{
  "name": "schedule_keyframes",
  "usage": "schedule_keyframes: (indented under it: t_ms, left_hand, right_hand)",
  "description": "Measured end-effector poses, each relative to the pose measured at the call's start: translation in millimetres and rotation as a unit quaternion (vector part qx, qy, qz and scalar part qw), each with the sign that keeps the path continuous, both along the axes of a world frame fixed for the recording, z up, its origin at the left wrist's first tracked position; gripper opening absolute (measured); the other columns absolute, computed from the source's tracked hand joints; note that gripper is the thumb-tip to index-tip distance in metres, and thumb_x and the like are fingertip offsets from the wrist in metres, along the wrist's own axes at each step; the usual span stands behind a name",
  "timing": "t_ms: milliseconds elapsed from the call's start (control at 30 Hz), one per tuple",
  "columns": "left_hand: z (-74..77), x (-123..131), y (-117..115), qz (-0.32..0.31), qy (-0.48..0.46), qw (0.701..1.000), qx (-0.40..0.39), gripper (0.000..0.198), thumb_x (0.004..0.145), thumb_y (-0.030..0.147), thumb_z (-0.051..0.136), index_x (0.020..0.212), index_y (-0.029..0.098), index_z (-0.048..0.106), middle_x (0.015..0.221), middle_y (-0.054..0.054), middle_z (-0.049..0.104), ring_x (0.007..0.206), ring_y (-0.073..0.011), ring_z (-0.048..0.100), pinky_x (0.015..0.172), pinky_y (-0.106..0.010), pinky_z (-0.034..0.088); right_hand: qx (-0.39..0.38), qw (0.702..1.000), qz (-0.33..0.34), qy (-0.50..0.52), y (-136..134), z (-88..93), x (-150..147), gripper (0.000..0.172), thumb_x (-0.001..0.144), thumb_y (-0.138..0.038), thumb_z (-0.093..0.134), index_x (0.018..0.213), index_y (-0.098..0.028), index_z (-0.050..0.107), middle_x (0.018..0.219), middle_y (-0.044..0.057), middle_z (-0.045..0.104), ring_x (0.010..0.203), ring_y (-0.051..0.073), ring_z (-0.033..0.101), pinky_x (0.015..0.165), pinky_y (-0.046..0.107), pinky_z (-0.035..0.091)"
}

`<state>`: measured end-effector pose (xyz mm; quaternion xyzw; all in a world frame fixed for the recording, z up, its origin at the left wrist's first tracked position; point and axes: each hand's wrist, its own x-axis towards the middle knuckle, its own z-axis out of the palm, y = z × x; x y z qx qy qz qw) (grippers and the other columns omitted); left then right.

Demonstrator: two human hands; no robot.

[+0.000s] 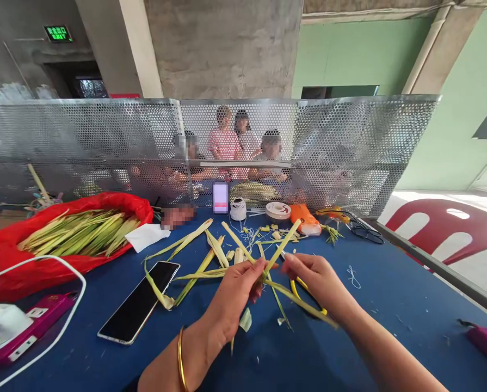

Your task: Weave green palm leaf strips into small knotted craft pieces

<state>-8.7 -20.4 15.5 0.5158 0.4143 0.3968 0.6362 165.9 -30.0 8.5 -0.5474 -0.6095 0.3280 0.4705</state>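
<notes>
My left hand (243,280) is closed on pale green leaf strips (283,247) that cross at its fingertips. One strip rises to the right, one to the left, and a longer one trails under my right hand (308,272). The right hand is closed beside the crossing, with a small pale metal tip showing at its fingers. Curved yellow handles (298,288) show below that hand, seemingly belonging to the same tool; its exact kind is partly hidden. Loose dried leaf strips (198,277) lie left of my hands.
A red bag (145,204) of leaf strips lies at left, near a black phone (139,302) and purple power strip (23,340). White thread (238,209), a tape roll (278,211), an orange packet (304,218) and a yellow tool (333,214) line the back. People sit behind a perforated metal screen (333,130).
</notes>
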Motion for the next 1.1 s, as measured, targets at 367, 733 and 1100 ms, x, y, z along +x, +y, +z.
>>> schedule_keyframes:
  t_ms: [367, 733, 1100]
  left_hand:
    - [5.0, -1, -5, -0.079, 0.049, 0.993, 0.065, 0.047, 0.082, 0.06, 0.055, 0.076, 0.014, 0.066, 0.062, -0.001, 0.06, 0.059, -0.0152, 0.061, 0.054, -0.025, 0.043]
    - [-3.2, -1, 2, -0.163, 0.016, 0.982, -0.097, 0.032, 0.081, 0.04, 0.062, 0.091, 0.01, 0.07, 0.067, -0.008, 0.072, 0.049, -0.0114, 0.064, 0.036, -0.019, 0.012]
    - [-1.7, -2, 10, -0.004, -0.09, 0.995, -0.047, 0.05, 0.068, 0.027, 0.08, 0.115, 0.018, 0.064, 0.109, -0.008, 0.073, 0.09, -0.013, 0.066, 0.069, -0.019, 0.042]
  right_hand:
    - [0.028, 0.978, 0.058, 0.198, -8, 3.9, -19, 0.019, 0.071, -0.039, 0.074, 0.071, -0.02, 0.074, 0.074, 0.001, 0.063, 0.067, 0.015, 0.055, 0.063, 0.027, 0.046]
    - [-0.034, 0.986, 0.053, 0.152, 3, -9.7, -14, 0.032, 0.073, -0.047, 0.067, 0.064, -0.016, 0.069, 0.049, -0.002, 0.053, 0.048, 0.012, 0.045, 0.05, 0.026, 0.037]
    - [0.323, 0.912, -0.072, -0.24, -25, 0.0, -19, 0.031, 0.09, -0.024, 0.052, 0.06, -0.022, 0.053, 0.055, 0.0, 0.048, 0.051, 0.014, 0.041, 0.055, 0.032, 0.031]
